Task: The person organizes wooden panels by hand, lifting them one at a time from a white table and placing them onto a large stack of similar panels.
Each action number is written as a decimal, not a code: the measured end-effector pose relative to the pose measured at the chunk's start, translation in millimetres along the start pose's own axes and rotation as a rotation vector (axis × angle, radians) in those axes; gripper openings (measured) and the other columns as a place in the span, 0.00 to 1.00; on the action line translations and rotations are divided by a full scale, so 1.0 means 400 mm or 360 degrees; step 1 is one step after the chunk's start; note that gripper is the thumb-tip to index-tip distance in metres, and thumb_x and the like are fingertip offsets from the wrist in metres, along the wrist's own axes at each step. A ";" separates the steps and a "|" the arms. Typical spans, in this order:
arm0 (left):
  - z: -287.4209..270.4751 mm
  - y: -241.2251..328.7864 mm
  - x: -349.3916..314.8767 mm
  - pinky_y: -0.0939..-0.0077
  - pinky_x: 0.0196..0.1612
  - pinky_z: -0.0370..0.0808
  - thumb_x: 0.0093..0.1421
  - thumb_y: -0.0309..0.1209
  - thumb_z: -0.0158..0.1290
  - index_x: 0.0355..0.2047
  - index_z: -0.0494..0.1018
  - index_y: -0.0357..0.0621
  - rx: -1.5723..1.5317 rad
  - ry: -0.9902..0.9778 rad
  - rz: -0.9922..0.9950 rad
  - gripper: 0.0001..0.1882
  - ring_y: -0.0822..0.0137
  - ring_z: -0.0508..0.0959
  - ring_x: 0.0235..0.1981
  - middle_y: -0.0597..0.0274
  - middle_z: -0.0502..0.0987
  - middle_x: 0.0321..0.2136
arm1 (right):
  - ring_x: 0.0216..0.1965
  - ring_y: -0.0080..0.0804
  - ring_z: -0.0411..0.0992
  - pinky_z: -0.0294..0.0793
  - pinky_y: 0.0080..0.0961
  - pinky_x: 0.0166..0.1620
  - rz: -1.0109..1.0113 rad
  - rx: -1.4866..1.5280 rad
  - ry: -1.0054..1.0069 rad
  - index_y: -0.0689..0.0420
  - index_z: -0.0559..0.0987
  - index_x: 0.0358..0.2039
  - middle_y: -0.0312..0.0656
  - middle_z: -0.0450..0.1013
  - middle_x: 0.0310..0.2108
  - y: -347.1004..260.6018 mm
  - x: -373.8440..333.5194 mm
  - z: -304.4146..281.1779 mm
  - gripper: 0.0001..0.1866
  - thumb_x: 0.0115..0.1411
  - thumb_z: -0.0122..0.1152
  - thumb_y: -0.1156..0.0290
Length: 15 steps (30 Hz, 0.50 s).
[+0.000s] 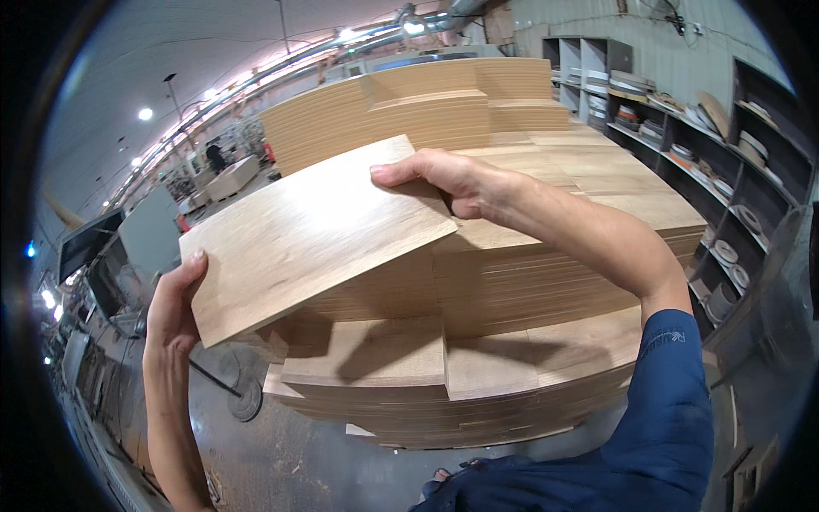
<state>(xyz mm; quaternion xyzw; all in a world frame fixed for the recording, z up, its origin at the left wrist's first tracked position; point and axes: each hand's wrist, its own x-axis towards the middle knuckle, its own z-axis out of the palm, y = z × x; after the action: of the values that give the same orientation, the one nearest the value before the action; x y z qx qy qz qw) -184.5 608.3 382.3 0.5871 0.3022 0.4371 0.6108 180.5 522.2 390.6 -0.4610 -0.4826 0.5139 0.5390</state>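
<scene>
A light wood-grain board (316, 235) is held up between my two hands, tilted, with light glaring off its upper face. My left hand (173, 299) grips its left end, thumb on top and fingers hidden behind. At the far right part of the board, my right hand (435, 177) is closed on the edge, thumb pressed on the face and fingers underneath. Below and behind it rise stepped stacks of matching boards (537, 282), with a shadow cast on the lower front boards (367, 350).
Taller board stacks (316, 128) stand at the back. Dark shelving (699, 171) with rolls of edge banding (725, 251) lines the right. A round metal stand base (245, 399) rests on the floor at left, near a monitor (90, 243). Machinery fills the far left.
</scene>
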 end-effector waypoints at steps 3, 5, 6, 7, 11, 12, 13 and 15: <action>-0.001 -0.010 0.121 0.68 0.55 0.73 0.56 0.38 0.61 0.53 0.68 0.29 -0.0039 -0.0109 -0.0080 0.31 0.59 0.78 0.46 0.49 0.77 0.45 | 0.42 0.26 0.76 0.77 0.22 0.49 -0.0023 0.0071 0.0136 0.62 0.79 0.43 0.42 0.77 0.41 0.008 0.034 -0.047 0.16 0.59 0.67 0.66; 0.024 -0.015 0.178 0.69 0.53 0.74 0.56 0.38 0.62 0.51 0.70 0.32 -0.0024 -0.0173 -0.0137 0.28 0.61 0.79 0.44 0.52 0.78 0.43 | 0.44 0.23 0.76 0.77 0.20 0.49 -0.0007 0.0014 0.0289 0.60 0.80 0.43 0.41 0.78 0.42 -0.006 0.030 -0.059 0.13 0.61 0.65 0.68; 0.040 -0.031 0.216 0.70 0.50 0.75 0.57 0.39 0.61 0.50 0.71 0.34 -0.0027 -0.0208 -0.0144 0.26 0.62 0.80 0.41 0.54 0.79 0.42 | 0.42 0.24 0.77 0.78 0.21 0.48 0.0047 0.0097 0.0286 0.61 0.79 0.44 0.40 0.78 0.41 -0.005 0.037 -0.088 0.15 0.60 0.65 0.67; 0.053 -0.046 0.252 0.69 0.51 0.75 0.57 0.39 0.61 0.50 0.71 0.34 -0.0033 -0.0249 -0.0188 0.26 0.62 0.80 0.42 0.53 0.79 0.42 | 0.41 0.25 0.77 0.79 0.22 0.47 0.0041 0.0058 0.0377 0.62 0.79 0.44 0.41 0.78 0.40 -0.005 0.035 -0.109 0.15 0.60 0.66 0.67; 0.081 -0.047 0.357 0.67 0.51 0.76 0.56 0.36 0.62 0.50 0.72 0.33 -0.0042 -0.0355 -0.0287 0.25 0.61 0.80 0.43 0.51 0.79 0.42 | 0.39 0.28 0.78 0.81 0.27 0.44 0.0053 0.0063 0.0465 0.63 0.77 0.45 0.45 0.77 0.39 -0.010 0.055 -0.156 0.18 0.59 0.67 0.65; 0.102 -0.050 0.384 0.67 0.51 0.76 0.56 0.35 0.62 0.49 0.72 0.32 -0.0053 -0.0377 -0.0315 0.25 0.61 0.80 0.43 0.50 0.78 0.42 | 0.39 0.29 0.78 0.81 0.28 0.44 0.0053 0.0077 0.0476 0.64 0.77 0.45 0.45 0.77 0.39 -0.008 0.060 -0.182 0.19 0.59 0.67 0.65; 0.130 -0.051 0.405 0.67 0.49 0.78 0.57 0.35 0.62 0.48 0.73 0.34 -0.0059 -0.0391 -0.0291 0.23 0.62 0.81 0.41 0.51 0.79 0.42 | 0.39 0.29 0.78 0.81 0.29 0.44 0.0054 0.0092 0.0484 0.64 0.76 0.45 0.46 0.77 0.40 -0.008 0.071 -0.213 0.19 0.59 0.66 0.65; 0.183 -0.055 0.458 0.65 0.49 0.78 0.57 0.36 0.62 0.47 0.74 0.36 -0.0057 -0.0402 -0.0345 0.21 0.62 0.81 0.41 0.52 0.79 0.42 | 0.41 0.32 0.78 0.80 0.32 0.45 0.0074 0.0063 0.0455 0.65 0.75 0.48 0.47 0.76 0.42 -0.019 0.092 -0.271 0.21 0.60 0.65 0.63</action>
<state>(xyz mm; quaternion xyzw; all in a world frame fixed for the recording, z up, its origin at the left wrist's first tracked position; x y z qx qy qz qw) -36.3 739.8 396.3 0.5904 0.2767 0.2966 0.6978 289.4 558.3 387.9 -0.5298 -0.3797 0.4648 0.5993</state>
